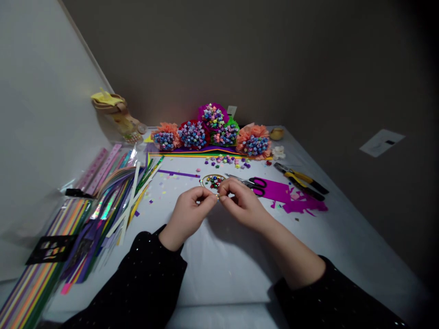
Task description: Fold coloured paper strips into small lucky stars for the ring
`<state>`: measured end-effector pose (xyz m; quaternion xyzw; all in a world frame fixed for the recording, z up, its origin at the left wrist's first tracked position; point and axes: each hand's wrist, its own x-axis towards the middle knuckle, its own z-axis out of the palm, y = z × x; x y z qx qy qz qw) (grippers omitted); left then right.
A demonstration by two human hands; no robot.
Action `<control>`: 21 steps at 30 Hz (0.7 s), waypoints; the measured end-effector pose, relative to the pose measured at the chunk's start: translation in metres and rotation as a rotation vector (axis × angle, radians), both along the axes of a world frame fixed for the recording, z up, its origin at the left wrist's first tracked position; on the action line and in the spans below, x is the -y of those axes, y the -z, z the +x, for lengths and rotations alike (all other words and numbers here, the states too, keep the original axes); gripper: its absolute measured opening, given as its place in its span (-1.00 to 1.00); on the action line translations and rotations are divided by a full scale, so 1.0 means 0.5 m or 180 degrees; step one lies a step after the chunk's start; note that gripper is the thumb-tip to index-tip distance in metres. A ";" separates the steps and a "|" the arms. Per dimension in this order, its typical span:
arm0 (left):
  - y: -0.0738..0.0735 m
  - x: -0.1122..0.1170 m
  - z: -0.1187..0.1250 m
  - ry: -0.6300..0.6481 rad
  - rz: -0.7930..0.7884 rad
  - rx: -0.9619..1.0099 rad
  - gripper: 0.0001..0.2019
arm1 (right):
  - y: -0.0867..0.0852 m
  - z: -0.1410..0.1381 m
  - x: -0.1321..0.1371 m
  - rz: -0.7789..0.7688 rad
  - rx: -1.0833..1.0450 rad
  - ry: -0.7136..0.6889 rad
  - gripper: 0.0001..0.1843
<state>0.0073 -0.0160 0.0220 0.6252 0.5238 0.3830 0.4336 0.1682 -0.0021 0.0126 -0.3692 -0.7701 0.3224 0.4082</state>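
Note:
My left hand (192, 208) and my right hand (242, 201) meet above the middle of the white table. Both have their fingers pinched together, tip to tip, around something tiny and light-coloured that I cannot make out. Just beyond the fingertips lies a gold-rimmed round piece (202, 182), partly hidden by my right hand, with shiny multicoloured paper stars (215, 179) inside its rim. Scissors (255, 184) with black handles lie right behind my right hand. A thin purple paper strip (178, 173) lies beyond my left hand.
Bouquets of paper stars (192, 135) stand along the back. Loose pastel stars (228, 161) lie before them. Pliers (302, 180) with yellow-black handles and magenta paper (274, 189) are at right. Bundles of paper strips (51, 224) and a hand-shaped stand (121, 121) fill the left.

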 end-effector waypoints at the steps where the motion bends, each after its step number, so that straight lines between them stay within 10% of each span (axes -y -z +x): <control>1: 0.000 0.000 0.001 0.0004 -0.0011 0.0007 -0.84 | 0.000 0.000 0.000 0.0063 0.0034 -0.0006 -0.86; 21: -0.001 -0.004 0.000 0.0096 -0.0192 0.0000 -0.84 | -0.002 0.005 -0.002 0.0396 0.0334 -0.0261 -0.77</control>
